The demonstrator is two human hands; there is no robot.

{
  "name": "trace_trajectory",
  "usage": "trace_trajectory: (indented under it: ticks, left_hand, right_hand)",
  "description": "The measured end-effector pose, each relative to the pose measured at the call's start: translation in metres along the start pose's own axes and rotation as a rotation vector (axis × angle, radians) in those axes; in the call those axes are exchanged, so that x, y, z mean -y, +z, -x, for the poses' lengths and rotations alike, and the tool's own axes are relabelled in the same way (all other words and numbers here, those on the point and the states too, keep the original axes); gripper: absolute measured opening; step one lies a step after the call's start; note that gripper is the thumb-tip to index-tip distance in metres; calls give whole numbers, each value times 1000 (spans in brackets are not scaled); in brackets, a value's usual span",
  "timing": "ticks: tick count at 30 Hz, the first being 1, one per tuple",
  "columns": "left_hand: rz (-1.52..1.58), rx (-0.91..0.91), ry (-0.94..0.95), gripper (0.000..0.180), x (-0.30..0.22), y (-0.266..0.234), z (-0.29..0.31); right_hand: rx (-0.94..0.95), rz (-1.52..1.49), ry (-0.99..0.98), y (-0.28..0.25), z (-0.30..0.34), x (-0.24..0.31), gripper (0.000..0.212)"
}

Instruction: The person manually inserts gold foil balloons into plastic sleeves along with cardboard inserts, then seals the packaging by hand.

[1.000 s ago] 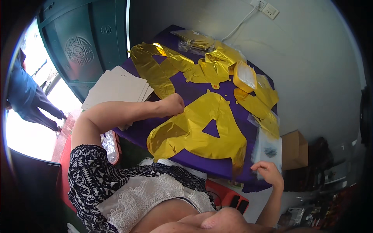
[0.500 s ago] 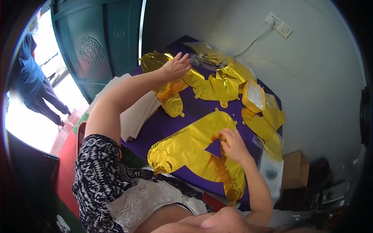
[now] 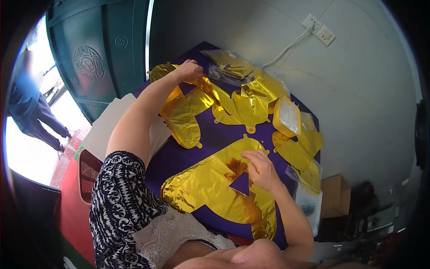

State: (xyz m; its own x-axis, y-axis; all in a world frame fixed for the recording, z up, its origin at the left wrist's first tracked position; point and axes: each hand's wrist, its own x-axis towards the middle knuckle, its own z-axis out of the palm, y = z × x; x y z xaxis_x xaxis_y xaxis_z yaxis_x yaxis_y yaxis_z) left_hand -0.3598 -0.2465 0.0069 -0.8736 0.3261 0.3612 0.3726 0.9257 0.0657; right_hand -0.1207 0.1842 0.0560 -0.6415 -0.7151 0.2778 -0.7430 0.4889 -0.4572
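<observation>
Flat gold foil balloons lie on a purple-covered table (image 3: 210, 132). Closest to me is a large foil balloon (image 3: 201, 179) with a triangular hole. My right hand (image 3: 263, 172) rests on it beside the hole, fingers bent, with a gap between thumb and forefinger. Reaching across to the far left, my left hand (image 3: 190, 71) is closed on the upper edge of another foil balloon (image 3: 186, 121); its fingertips are partly hidden. Next to that one, a third foil balloon (image 3: 242, 112) lies spread out.
A yellow tub (image 3: 288, 117) with whitish contents stands at the right among more foil. Clear bags (image 3: 228, 62) of folded foil lie at the back. Pale sheets (image 3: 107, 123) stick out at left, above a red basket (image 3: 89, 172). A cardboard box (image 3: 336, 195) stands right; a person (image 3: 33, 98) is outside.
My left hand has gone from open above the far-left foil to closed on it, and that balloon now lies more spread out. My right hand stays by the triangular hole. The view has shifted slightly.
</observation>
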Motion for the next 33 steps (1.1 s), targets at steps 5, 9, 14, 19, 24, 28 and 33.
trace_trajectory:
  ticks: [5, 9, 14, 19, 24, 28, 33]
  left_hand:
    - [21, 31, -180, 30, -11, 8, -17]
    - [95, -54, -535, 29, -17, 4, -15]
    - [-5, 0, -695, 33, -40, -12, -11]
    - [-346, -367, -419, 33, -57, -17, -4]
    - [-25, -359, -283, 21, -100, -22, 7]
    - [299, -234, -316, 20, -123, -31, 24]
    - [553, -16, -395, 24, -143, -36, 33]
  right_hand:
    - [-15, 10, -44, 3, -20, -7, 24]
    - [-29, 72, -79, 12, -39, -13, 22]
    - [-47, 157, -67, 30, -62, -38, 21]
    - [-75, 456, -178, 51, -104, -43, 19]
    - [4, 721, -258, 58, -136, -62, 9]
    - [-129, 698, -283, 67, -143, -74, 2]
    - [-463, 246, 1, 71, -142, -99, 12]
